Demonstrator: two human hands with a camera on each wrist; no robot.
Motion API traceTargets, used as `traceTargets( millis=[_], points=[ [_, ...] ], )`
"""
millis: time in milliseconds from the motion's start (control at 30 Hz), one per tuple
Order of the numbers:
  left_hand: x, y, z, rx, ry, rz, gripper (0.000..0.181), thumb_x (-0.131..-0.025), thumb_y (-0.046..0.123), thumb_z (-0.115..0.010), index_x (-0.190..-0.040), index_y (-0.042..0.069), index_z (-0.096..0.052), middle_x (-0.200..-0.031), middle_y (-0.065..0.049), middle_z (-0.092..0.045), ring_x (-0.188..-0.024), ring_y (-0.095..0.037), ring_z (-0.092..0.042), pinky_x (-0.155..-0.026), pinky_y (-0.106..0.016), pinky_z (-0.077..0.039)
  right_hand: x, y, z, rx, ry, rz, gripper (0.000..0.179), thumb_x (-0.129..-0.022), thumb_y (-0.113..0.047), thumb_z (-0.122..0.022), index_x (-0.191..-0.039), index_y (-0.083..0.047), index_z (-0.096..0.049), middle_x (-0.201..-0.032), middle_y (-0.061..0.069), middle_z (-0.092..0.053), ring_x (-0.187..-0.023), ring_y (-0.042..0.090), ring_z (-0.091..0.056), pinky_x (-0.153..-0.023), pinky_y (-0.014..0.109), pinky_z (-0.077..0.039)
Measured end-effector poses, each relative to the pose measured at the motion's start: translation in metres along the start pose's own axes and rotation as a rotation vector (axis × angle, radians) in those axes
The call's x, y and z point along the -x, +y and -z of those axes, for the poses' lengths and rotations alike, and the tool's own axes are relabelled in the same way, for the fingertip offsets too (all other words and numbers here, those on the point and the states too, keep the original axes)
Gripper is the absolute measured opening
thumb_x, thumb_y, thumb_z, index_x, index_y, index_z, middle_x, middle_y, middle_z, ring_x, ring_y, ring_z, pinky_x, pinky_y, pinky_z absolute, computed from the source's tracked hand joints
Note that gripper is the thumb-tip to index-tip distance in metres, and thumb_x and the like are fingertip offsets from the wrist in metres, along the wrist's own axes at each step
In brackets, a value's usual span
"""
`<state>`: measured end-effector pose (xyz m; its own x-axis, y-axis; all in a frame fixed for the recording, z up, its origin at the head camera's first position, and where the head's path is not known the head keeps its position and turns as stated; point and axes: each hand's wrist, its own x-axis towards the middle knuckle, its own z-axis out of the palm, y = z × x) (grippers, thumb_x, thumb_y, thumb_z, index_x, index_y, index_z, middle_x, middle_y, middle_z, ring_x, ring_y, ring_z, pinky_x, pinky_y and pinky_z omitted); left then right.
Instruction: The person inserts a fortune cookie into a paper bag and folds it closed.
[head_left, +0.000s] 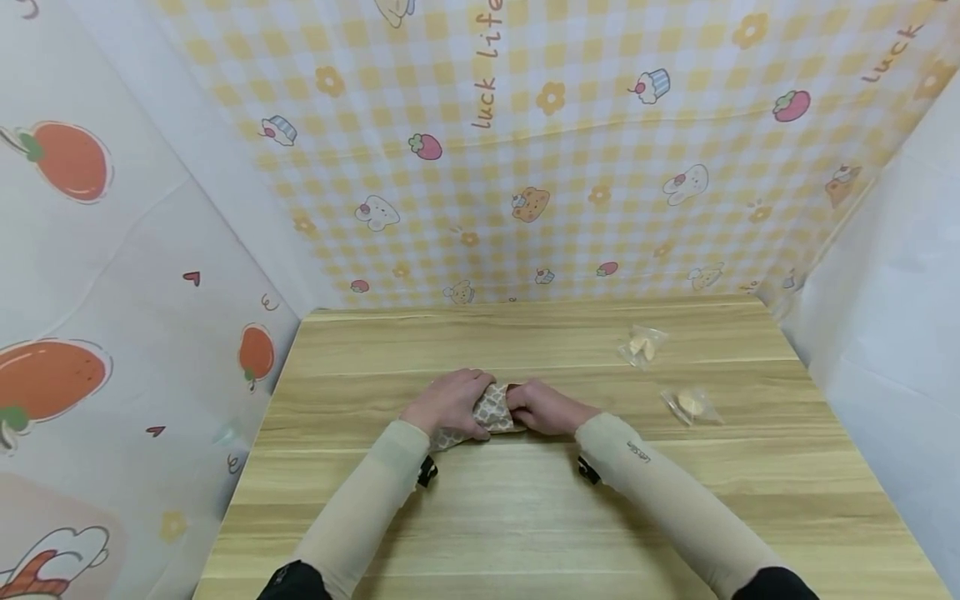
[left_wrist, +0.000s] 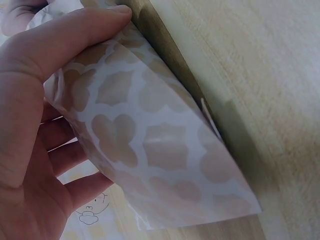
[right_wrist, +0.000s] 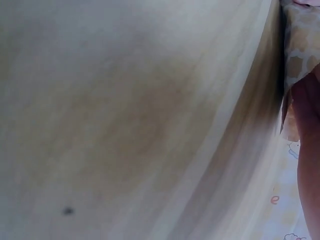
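2 hands (head_left: 453,404) (head_left: 551,409) tog. on bag (head_left: 495,410)

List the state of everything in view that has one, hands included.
Patterned bag: held, open at the end by the right hand
Left hand: curled round the bag
Right hand: fingers in the bag's mouth, grip hidden
Farther clear packet: filled, lying on the table, seal unclear
Nearer clear packet: filled, lying on the table, seal unclear

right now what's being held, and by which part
The left hand grips the beige-and-white patterned paper bag around its middle; the right hand is at its open end, grip hidden.
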<state>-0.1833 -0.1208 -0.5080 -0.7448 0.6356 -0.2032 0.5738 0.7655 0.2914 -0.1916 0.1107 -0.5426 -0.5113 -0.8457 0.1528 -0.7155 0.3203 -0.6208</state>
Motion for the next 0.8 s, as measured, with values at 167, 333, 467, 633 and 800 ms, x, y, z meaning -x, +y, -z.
traceTargets(
  millis=[167,333,467,633,800],
  points=[
    [0.0,0.0,-0.001,0.004,0.01,-0.004,0.089,-0.074,0.047,-0.092,-0.146,0.009,-0.056,-0.138,-0.007,-0.064,-0.124,-0.025,-0.061,-0.107,-0.042,-0.052,-0.004,0.0,-0.002,0.006,-0.036,0.019,0.023,-0.095,0.006,-0.066,-0.083,-0.012,-0.073,-0.085,-0.005,-0.072,-0.077,0.002,-0.059,-0.072,0.019,-0.053],
    [0.0,-0.001,-0.002,-0.011,0.018,-0.016,0.087,-0.073,0.046,-0.092,-0.143,0.009,-0.057,-0.136,-0.006,-0.065,-0.124,-0.025,-0.061,-0.107,-0.041,-0.052,-0.01,-0.001,-0.004,-0.002,-0.083,0.014,0.024,-0.093,0.009,-0.063,-0.084,-0.01,-0.074,-0.086,-0.004,-0.072,-0.077,0.002,-0.058,-0.072,0.019,-0.053],
    [0.0,-0.001,-0.002,-0.016,0.023,-0.019,0.085,-0.073,0.044,-0.093,-0.142,0.009,-0.059,-0.134,-0.006,-0.066,-0.124,-0.025,-0.062,-0.107,-0.041,-0.052,-0.012,-0.002,-0.005,0.005,-0.124,-0.007,0.025,-0.094,0.009,-0.061,-0.088,-0.011,-0.074,-0.089,-0.004,-0.071,-0.08,0.003,-0.059,-0.074,0.02,-0.054],
    [0.0,-0.001,-0.004,-0.009,0.024,-0.009,0.081,-0.074,0.043,-0.093,-0.141,0.01,-0.059,-0.133,-0.005,-0.066,-0.123,-0.024,-0.062,-0.106,-0.041,-0.053,-0.015,-0.004,-0.004,0.012,-0.161,-0.02,0.026,-0.095,0.009,-0.058,-0.096,-0.01,-0.075,-0.097,-0.002,-0.072,-0.087,0.005,-0.061,-0.08,0.022,-0.055],
    [0.0,-0.002,-0.004,-0.001,0.032,-0.015,0.078,-0.075,0.042,-0.092,-0.139,0.011,-0.06,-0.131,-0.003,-0.067,-0.12,-0.022,-0.063,-0.104,-0.04,-0.054,-0.015,-0.006,-0.003,0.018,-0.179,-0.035,0.025,-0.095,0.009,-0.057,-0.098,-0.01,-0.073,-0.097,-0.003,-0.071,-0.088,0.005,-0.061,-0.082,0.023,-0.055]
  ],
)
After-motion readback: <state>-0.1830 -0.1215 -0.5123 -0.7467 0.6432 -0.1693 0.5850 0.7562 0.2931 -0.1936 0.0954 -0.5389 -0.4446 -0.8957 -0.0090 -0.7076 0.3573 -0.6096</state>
